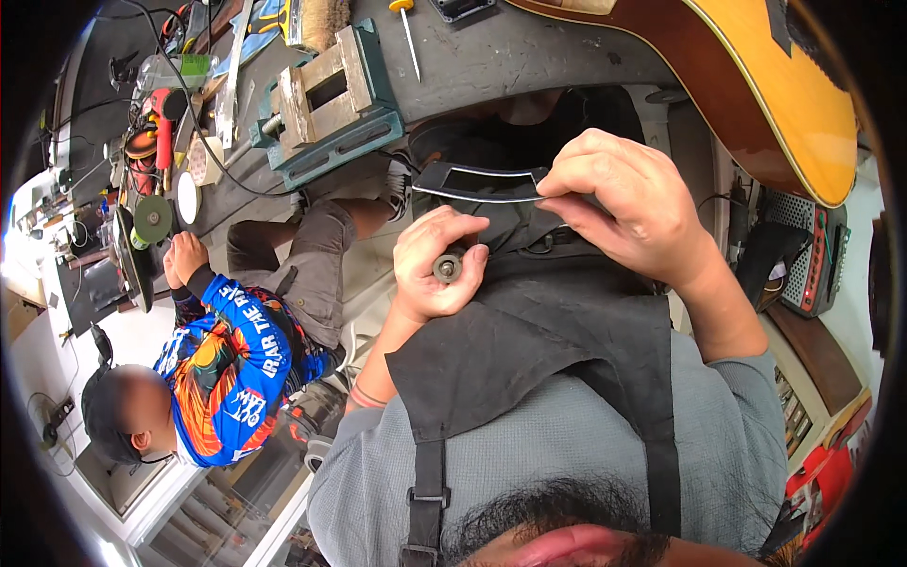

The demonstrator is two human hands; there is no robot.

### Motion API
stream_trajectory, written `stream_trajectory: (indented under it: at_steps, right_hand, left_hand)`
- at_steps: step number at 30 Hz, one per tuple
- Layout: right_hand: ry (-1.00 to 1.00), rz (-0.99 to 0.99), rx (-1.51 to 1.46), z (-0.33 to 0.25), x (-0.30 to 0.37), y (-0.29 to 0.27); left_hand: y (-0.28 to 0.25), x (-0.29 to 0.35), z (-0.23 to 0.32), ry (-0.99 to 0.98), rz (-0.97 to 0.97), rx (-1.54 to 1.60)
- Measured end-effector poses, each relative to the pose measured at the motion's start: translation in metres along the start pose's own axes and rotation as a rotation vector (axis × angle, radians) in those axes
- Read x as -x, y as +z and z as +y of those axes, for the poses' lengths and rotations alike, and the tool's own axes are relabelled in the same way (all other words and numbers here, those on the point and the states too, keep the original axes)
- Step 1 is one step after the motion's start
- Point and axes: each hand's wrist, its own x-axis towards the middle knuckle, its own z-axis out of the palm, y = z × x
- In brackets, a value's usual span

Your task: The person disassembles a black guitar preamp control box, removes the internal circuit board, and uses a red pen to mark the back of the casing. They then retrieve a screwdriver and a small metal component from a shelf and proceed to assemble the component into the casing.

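My right hand (628,203) pinches one end of a thin, slightly curved black rectangular frame (435,178) with a pale inner edge and an open middle. Its other end reaches out to the left, above my left hand (435,260). The fingers of that hand are wrapped round a dark cylindrical tool (447,268) with a round metal end, seen end-on; the rest of it is hidden. The tool and the frame are apart. Both hands are in front of my black apron (529,331).
Ahead, the dark bench (463,66) bears a green vise (331,104) and a yellow-handled screwdriver (408,38). An acoustic guitar (737,76) lies at the far right. Another person (227,359) works on the left near a grinding disc (152,219). A grey-and-red amplifier (803,255) stands right.
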Motion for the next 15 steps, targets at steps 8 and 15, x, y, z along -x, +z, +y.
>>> stream_trajectory:
  at_steps: [8,15]
  right_hand:
    - [0.249,-0.002,-0.297,-0.005,0.012,-0.018]
    - [0.891,-0.03,-1.375,-0.004,0.032,0.011]
  left_hand:
    - [0.008,0.005,0.008,-0.039,0.097,0.046]
    - [0.01,-0.003,0.019,-0.01,0.131,-0.008]
